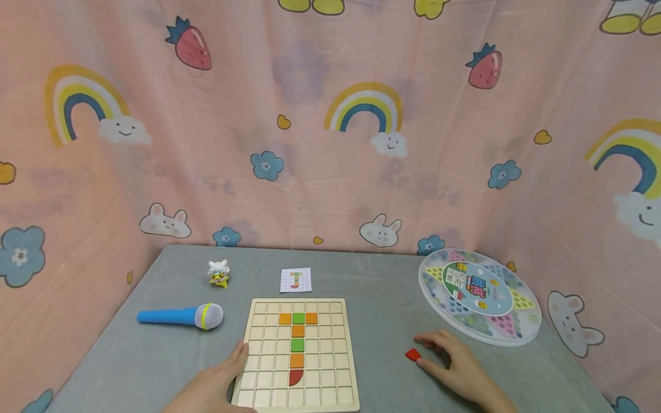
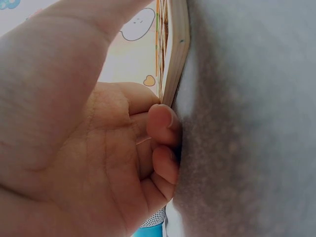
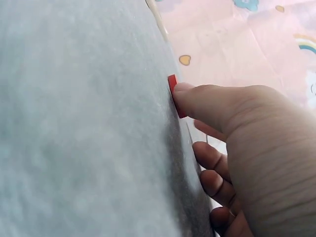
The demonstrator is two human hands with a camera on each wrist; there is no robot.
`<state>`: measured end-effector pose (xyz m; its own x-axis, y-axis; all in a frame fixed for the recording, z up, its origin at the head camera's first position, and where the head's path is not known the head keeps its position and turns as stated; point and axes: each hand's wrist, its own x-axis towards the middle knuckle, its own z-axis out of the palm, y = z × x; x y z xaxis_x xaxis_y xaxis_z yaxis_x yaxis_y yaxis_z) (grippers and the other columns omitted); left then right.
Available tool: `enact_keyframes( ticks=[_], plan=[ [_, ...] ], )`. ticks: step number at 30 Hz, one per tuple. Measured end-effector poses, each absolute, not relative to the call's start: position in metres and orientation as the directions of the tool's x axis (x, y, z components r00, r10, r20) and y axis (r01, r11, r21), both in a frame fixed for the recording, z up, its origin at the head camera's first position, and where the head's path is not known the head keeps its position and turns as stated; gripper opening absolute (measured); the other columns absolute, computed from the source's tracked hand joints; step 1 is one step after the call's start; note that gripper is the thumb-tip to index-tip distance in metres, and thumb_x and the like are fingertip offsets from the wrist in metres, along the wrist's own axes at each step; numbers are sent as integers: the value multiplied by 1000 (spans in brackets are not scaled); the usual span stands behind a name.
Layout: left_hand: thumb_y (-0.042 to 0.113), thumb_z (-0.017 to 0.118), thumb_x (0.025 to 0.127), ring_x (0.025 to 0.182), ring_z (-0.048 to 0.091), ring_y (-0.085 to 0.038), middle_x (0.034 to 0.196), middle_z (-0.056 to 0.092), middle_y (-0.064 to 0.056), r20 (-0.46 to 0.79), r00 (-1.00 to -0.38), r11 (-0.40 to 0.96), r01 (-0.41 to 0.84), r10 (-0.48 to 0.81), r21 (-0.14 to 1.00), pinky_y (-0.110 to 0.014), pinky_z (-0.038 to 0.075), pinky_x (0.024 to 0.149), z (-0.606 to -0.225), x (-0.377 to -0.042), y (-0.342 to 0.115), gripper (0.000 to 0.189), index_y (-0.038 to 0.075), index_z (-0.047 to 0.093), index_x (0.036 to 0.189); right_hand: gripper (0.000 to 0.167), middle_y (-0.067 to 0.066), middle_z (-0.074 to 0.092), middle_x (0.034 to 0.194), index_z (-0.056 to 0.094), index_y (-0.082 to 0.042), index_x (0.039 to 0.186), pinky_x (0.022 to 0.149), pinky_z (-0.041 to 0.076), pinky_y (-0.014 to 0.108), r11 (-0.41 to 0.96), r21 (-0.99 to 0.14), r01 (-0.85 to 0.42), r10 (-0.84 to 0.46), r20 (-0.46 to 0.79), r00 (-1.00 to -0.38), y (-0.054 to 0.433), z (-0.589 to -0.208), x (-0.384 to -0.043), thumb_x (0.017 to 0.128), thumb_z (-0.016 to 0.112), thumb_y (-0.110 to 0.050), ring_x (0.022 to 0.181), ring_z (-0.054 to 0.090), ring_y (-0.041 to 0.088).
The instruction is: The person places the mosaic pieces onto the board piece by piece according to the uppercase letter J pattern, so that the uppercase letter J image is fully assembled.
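A square wooden grid board (image 1: pixel 338 396) lies flat, with orange and green square tiles set in a T shape and a red quarter-round tile (image 1: pixel 296 377) at its foot. At its near left corner my left hand (image 1: pixel 217 381) holds the board, fingers along the left side and thumb by the near edge. In the left wrist view two fingertips (image 2: pixel 162 123) curl beside the board's rim (image 2: pixel 175 54). Right of the board, a loose red tile (image 1: pixel 413 354) lies on the table. My right hand (image 1: pixel 459 364) touches it with the thumb (image 3: pixel 197 98), the index finger apart from it.
A pattern card (image 1: pixel 296 280) lies behind the board. Left of it are a small white-and-yellow figurine (image 1: pixel 218 273) and a blue toy microphone (image 1: pixel 178 316). A round Chinese checkers box (image 1: pixel 480 295) lies at the right rear of the grey table (image 1: pixel 382 298), before a pink patterned curtain (image 1: pixel 310 189).
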<state>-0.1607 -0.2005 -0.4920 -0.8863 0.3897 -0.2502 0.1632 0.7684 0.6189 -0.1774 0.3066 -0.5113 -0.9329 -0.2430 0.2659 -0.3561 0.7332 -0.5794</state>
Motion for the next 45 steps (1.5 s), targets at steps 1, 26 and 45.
enact_keyframes(
  ticks=[1,26,45],
  plan=[
    [51,93,78,132,57,-51,171,25,-29,-252,-886,769,162,389,618,-60,53,98,-492,-161,-200,122,-11,29,162,28,-17,64,102,77,-27,118,76,51,25,738,-573,-356,-248,261,-933,306,-511,-177,92,86,-31,89,56,-2],
    [51,89,83,118,65,-47,169,24,-34,-228,-875,768,218,427,602,-55,57,89,-496,-163,-205,118,-13,27,161,19,-14,65,105,78,-33,110,72,48,25,716,-557,-419,-323,268,-908,297,-508,-175,92,85,-35,89,55,0],
    [51,90,83,118,65,-46,169,25,-33,-226,-878,769,215,423,602,-55,57,89,-496,-163,-203,119,-12,27,162,19,-11,64,88,77,-14,106,70,51,24,722,-654,-226,-127,197,-972,294,-510,-180,90,86,-15,78,55,-1]
  ],
)
